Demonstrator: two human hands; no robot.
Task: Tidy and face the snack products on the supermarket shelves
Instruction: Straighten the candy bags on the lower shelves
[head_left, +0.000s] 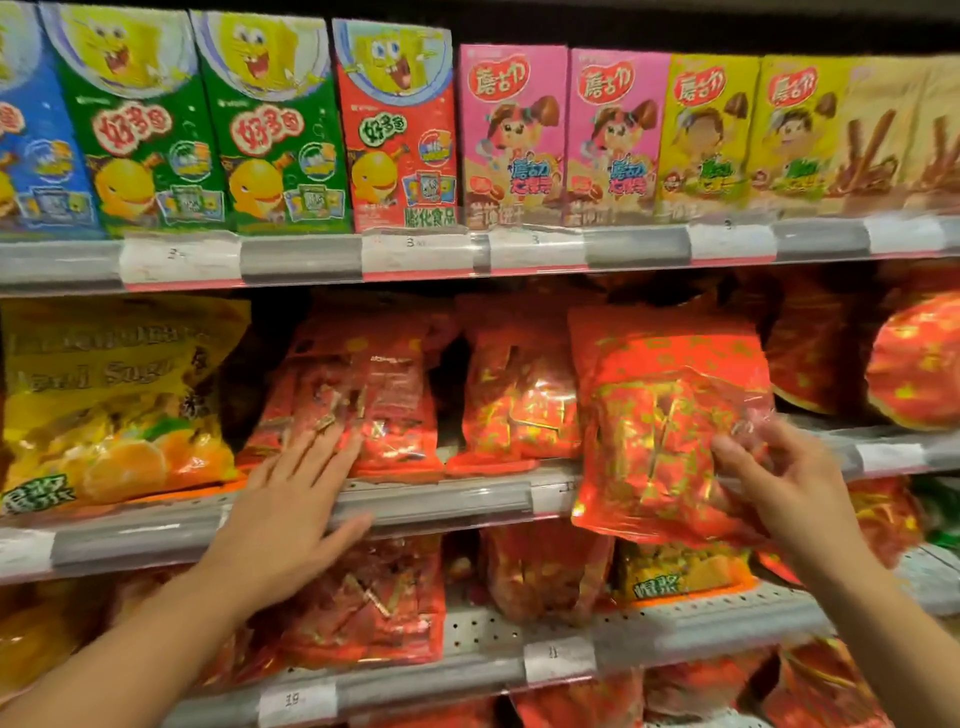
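The right hand is gripping a red and gold bag by its right edge, fingers curled round the crinkly film, and the bag is hanging out in front of the middle shelf, its bottom dipping below the shelf's grey price rail. The left hand is lying flat and spread, fingers straight, pressing against the foot of a leaning red bag with the palm over the rail.

I reckon the held bag is the risky one. It is being carried by one side only, the film looks slick, and it seems heavy with wrapped sweets, so it could be slipping out of that grip or swinging into the bags on the lower shelf. Pushing it back in could also be catching its bottom edge on the rail and folding it instead of seating it.

On the left, the leaning bag is tilting against its neighbour, a second red bag standing just beside it. If the flat hand comes away too soon, I think it could be sliding forward over the lip. The yellow bag to the far left is sitting well forward too, and a nudge might be tipping it.
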